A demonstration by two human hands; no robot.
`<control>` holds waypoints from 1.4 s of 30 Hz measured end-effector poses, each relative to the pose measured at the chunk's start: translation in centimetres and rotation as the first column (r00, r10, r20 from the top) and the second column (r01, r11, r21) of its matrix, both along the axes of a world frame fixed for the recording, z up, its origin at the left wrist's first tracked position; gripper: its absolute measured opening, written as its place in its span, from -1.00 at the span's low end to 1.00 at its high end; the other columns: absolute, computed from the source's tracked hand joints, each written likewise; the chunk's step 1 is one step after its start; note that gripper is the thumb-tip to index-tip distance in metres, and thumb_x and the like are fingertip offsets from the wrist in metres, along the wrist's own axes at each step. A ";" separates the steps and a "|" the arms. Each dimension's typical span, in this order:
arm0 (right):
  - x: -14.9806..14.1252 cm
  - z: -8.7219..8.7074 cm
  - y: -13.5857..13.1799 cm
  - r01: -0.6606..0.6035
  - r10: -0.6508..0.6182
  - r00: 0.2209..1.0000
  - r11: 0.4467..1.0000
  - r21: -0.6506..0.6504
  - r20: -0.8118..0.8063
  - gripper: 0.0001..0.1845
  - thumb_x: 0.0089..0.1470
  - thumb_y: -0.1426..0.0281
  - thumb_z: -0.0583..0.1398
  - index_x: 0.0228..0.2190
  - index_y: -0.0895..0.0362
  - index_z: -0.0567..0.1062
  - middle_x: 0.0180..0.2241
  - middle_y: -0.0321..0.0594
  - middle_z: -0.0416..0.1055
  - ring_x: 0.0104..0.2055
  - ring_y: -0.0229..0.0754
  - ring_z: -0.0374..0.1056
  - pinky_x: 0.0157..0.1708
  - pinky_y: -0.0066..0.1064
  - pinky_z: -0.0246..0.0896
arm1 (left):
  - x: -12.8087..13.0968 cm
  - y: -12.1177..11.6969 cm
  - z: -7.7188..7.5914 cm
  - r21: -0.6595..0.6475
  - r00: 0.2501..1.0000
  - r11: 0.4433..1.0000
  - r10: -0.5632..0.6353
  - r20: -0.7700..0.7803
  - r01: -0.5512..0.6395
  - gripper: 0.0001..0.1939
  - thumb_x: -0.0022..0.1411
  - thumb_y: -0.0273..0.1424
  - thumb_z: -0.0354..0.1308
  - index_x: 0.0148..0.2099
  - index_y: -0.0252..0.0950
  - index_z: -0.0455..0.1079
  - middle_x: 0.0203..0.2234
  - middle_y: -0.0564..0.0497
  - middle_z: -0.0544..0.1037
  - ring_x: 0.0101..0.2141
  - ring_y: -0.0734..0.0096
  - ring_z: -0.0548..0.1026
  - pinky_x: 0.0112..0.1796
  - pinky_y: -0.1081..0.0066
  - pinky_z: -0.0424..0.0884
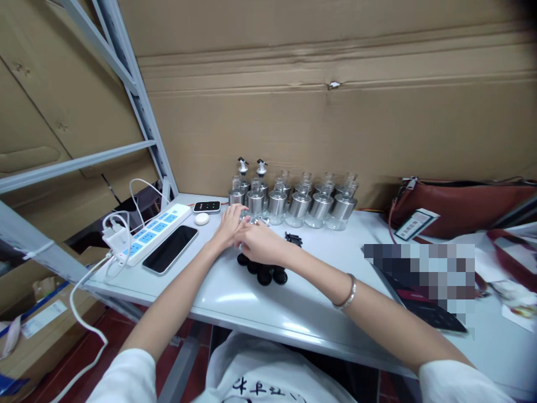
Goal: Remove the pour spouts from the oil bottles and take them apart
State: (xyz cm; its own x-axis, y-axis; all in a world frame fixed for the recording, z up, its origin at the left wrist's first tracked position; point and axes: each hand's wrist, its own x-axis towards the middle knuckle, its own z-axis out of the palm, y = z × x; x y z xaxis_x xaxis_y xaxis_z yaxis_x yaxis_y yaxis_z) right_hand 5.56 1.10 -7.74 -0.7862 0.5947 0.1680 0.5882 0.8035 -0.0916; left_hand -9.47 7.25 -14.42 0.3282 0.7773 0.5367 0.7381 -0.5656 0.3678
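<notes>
My left hand [230, 223] lies over the table in front of the left-hand bottles, its fingers stretched out toward small shiny metal pieces [263, 220]. Right beside it, my right hand [263, 242] has its fingers curled in, their tips close to my left thumb. Whatever those fingers may hold is hidden. Several round black caps [265, 275] sit just below my right hand, which partly covers them. Some thin black pieces [293, 239] lie to its right. Behind stand glass bottles with metal sleeves [299, 206] in two rows; two at the back left carry pourer spouts [261, 167].
On the left are a black-screened phone [171, 250], a power strip [155, 232] with cables, a round white object [202, 219] and a small dark device [207, 207]. A brown bag [465, 207] rests at right. Cardboard [268, 117] rises behind the table [235, 302].
</notes>
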 end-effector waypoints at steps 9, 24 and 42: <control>4.2 4.2 9.9 0.635 -0.486 0.698 0.760 0.139 -0.526 -0.78 0.06 0.31 0.14 -0.30 0.18 0.48 -0.16 -0.01 0.37 -0.01 0.12 0.14 -0.11 -0.10 0.04 | 0.2 -0.5 0.7 0.015 1.000 1.000 0.002 0.003 -0.002 -0.69 0.35 -0.23 -0.18 0.01 -0.28 0.19 -0.07 -0.10 0.31 -0.01 0.25 0.24 0.04 0.21 0.14; 1.9 6.6 17.0 0.692 -0.702 0.669 0.708 -0.139 -0.242 -0.56 -0.08 0.14 0.23 -0.27 0.25 0.52 -0.19 0.08 0.45 -0.03 0.14 0.28 0.02 0.10 -0.07 | 0.5 -1.2 1.1 0.019 1.000 1.000 -0.001 -0.017 0.001 -0.70 0.34 -0.23 -0.18 0.01 -0.26 0.18 -0.04 -0.11 0.28 0.01 0.25 0.21 0.04 0.21 0.14; 5.9 10.5 6.5 0.309 0.164 0.123 0.931 0.195 -0.979 -0.62 0.25 0.09 -0.17 -0.08 0.08 0.12 -0.18 -0.13 0.31 -0.17 -0.21 0.38 -0.12 -0.25 0.26 | 2.0 -3.5 2.6 0.291 0.985 0.950 0.074 0.155 -0.117 -0.57 0.34 -0.10 -0.35 0.07 -0.22 0.06 -0.03 -0.16 0.29 0.03 0.21 0.23 0.06 0.19 0.05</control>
State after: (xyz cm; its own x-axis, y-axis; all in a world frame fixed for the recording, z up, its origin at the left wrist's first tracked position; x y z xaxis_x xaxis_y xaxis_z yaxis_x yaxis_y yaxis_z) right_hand 11.41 7.56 2.76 0.2451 0.3701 0.8961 0.2339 0.8744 -0.4251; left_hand -7.48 3.75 -11.81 0.1653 0.5988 0.7836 0.7470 -0.5949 0.2969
